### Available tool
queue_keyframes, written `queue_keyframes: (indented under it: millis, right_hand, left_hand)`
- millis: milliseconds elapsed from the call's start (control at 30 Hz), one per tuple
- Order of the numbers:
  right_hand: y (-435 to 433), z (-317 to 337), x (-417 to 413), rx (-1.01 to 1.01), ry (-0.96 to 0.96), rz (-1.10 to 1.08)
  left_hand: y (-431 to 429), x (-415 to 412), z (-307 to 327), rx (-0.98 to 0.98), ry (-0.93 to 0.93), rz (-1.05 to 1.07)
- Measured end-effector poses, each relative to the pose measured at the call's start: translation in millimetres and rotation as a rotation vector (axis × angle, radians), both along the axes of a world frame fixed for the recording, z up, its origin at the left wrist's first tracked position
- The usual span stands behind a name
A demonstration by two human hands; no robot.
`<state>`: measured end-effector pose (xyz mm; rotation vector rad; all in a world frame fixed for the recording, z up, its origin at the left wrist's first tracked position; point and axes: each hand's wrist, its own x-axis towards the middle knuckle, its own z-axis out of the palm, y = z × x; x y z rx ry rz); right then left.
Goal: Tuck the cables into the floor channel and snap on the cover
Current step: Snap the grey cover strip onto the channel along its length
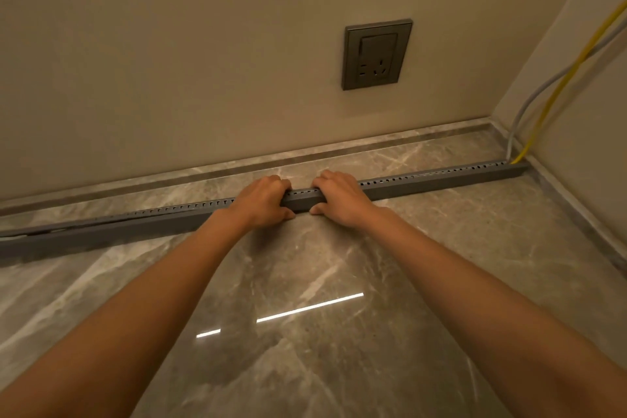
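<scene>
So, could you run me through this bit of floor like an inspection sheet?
Surface: glossy marble-look floor with light streaks reflected in it.
Job's things: a long grey slotted channel lies on the floor along the wall. Its top looks slightly lifted at the far left end.
Clutter: nothing seen.
Hands: left hand and right hand are side by side, fingers curled over the channel's top, thumbs on its near side.
Cables: yellow cable and grey cable run down the right-hand wall to the channel's right end.
Surroundings: beige walls, dark wall socket, stone skirting.
</scene>
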<state>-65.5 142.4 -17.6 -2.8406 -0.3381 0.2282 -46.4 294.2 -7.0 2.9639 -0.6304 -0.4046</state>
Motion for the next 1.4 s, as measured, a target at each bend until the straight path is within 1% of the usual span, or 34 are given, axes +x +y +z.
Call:
queue_keyframes:
  millis: [100,233,367,467,567,667,767,933,1067,1267,1400]
  right_hand:
    - [13,-3,-1,0.023,-0.029,-0.015]
    - [12,-3,-1,0.023,-0.021,-0.003]
    - [11,-2,1,0.027,-0.014,0.006]
    - [7,0,2,0.041,0.009,-0.018]
    - [6,1,2,0.057,0.041,-0.036]
    - [11,3,3,0.058,0.057,-0.048]
    - [22,4,5,0.079,0.076,-0.033]
    - [30,0,2,0.094,0.034,-0.064]
    - [31,0,2,0.095,0.029,-0.090]
    - [36,9,3,0.057,0.086,-0.115]
    - [53,9,3,0.061,0.082,-0.021]
  left_hand:
    - [-1,-5,-3,0.025,-0.059,-0.039]
    - [-3,-9,-6,0.037,-0.151,-0.074]
    - [-5,-9,-8,0.010,-0.166,-0.089]
    - [-4,-6,-8,-0.080,-0.126,-0.073]
    - [9,0,-3,-0.172,-0.014,-0.026]
    - [31,6,2,-0.171,0.040,0.049]
    - [44,5,1,-0.153,0.030,0.068]
    - [40,-4,0,-0.109,-0.065,0.030]
    - [39,-5,-1,-0.122,-0.083,0.029]
    - [42,-4,-1,-0.175,-0.016,0.035]
    - [60,-3,4,-0.223,0.061,0.071]
